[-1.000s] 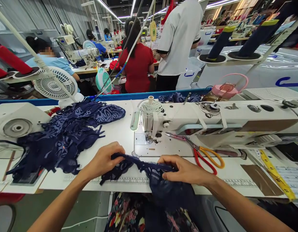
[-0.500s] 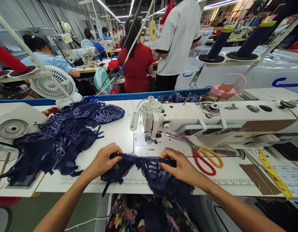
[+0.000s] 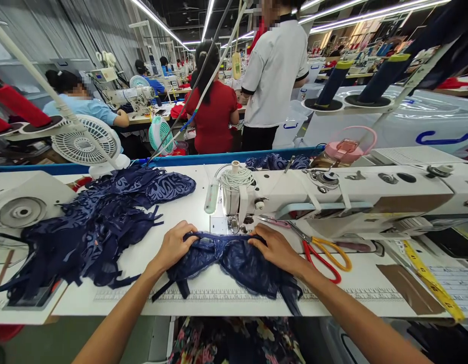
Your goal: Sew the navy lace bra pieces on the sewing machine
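Note:
A navy lace bra [image 3: 245, 265] lies spread on the white sewing table, its long edge stretched sideways between my hands. My left hand [image 3: 178, 243] pinches that edge at the left end. At the other end my right hand [image 3: 274, 247] grips it between thumb and fingers. The edge lies just in front of the needle and presser foot of the sewing machine [image 3: 236, 217]; whether it touches the foot I cannot tell. Scissors [image 3: 313, 242] with red and orange handles rest to the right of my right hand.
A heap of navy lace pieces [image 3: 93, 227] covers the table's left side. A yellow tape measure [image 3: 427, 280] lies at the right. Behind stand a white fan [image 3: 86, 141], thread cones [image 3: 383, 76] and a pink-lidded jug [image 3: 343, 151]. Several people work beyond the blue edge.
Both hands have moved slightly away from me, toward the needle, carrying the bra's edge. The bra now lies flatter and more spread out. The camera view has shifted a little.

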`<state>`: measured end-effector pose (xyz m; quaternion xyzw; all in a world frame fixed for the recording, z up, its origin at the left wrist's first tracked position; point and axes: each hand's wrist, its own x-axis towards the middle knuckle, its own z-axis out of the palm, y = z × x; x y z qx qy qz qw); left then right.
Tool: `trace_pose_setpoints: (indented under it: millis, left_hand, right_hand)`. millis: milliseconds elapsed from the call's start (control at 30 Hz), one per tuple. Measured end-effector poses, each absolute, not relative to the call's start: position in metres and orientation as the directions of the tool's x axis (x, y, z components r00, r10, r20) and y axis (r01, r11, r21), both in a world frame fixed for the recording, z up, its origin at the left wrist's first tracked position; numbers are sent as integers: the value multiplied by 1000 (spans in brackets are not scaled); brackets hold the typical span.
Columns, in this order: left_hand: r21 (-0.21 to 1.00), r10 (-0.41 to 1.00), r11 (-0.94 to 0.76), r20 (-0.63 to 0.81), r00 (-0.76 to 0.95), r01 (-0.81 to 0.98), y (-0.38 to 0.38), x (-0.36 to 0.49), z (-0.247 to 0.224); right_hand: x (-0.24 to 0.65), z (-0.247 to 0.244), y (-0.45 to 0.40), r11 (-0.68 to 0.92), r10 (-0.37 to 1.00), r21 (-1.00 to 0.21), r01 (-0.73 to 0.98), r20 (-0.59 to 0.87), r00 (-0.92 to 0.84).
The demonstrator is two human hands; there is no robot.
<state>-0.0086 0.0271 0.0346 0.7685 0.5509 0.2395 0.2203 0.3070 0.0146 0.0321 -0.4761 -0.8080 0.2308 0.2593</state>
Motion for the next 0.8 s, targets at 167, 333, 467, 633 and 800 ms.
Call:
trace_pose_setpoints:
  millis: [167, 333, 467, 633, 800]
  left_hand:
    - [623, 956, -284, 131, 261, 729, 27, -9, 31]
    - [681, 960, -260, 104, 262, 685, 28, -10, 35]
    - [743, 955, -234, 53, 293, 627, 29, -9, 41]
    - [781, 951, -208, 21, 309, 589, 31, -10, 44]
    - [780, 958, -227, 73, 276, 583, 29, -11, 40]
  right_hand:
    - [307, 21, 18, 467, 880, -609, 640, 255, -400]
    - [308, 18, 18, 481, 876, -605, 635, 297, -380]
    - [311, 14, 19, 498, 867, -608, 618, 328, -375]
    - [317, 1, 25, 514, 857, -561, 649, 370, -359]
    - [319, -4, 26, 532, 842, -514, 673, 403, -358]
